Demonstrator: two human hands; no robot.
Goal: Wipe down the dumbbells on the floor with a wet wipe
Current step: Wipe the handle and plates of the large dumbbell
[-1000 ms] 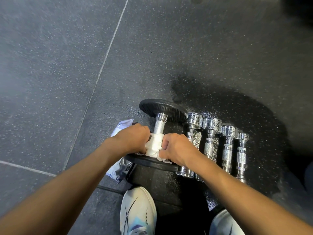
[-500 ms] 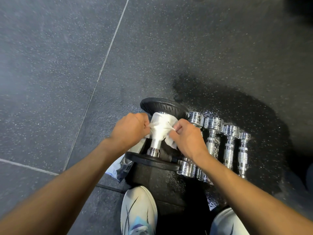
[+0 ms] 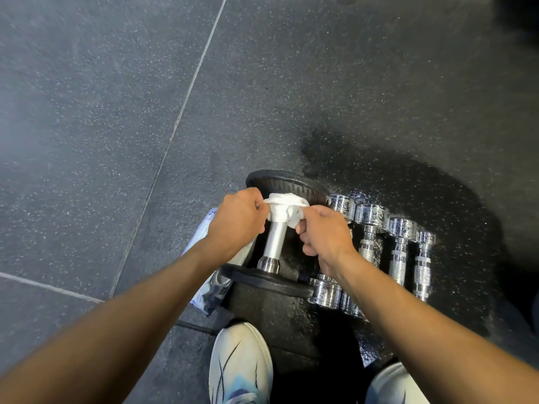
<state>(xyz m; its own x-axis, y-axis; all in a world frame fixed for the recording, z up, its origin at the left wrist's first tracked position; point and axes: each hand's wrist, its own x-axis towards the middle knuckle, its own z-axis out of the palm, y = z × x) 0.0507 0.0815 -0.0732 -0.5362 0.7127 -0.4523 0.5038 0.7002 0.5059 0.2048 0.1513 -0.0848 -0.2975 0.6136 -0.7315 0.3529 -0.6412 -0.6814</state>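
A: Wipe [image 3: 284, 209] at the far end of the handle, then?

B: Yes. The white wet wipe is wrapped round the steel handle [image 3: 274, 239] of the black-plate dumbbell [image 3: 264, 282], bunched right up against the far plate. The left hand [image 3: 234, 221] pinches one end of it, the right hand [image 3: 323, 233] pinches the other, fingers curled. Held like a sling, I judge, so the cloth hugs the round bar all the way about.

A: And the dumbbell itself?

B: Lying on the speckled rubber floor [image 3: 87, 141], just ahead of a white shoe [image 3: 240, 363]. The bar looks smooth with a polished collar near the close plate; the plates are matte black discs.

A: The others?

B: Four small chrome dumbbells [image 3: 399, 249] lie side by side just to its right, knurled grips, shiny round heads. The floor under them looks dark and wet. A soft wipe packet [image 3: 205, 298] lies beside the big one's left, partly under the left forearm, handy for a fresh sheet, probably.
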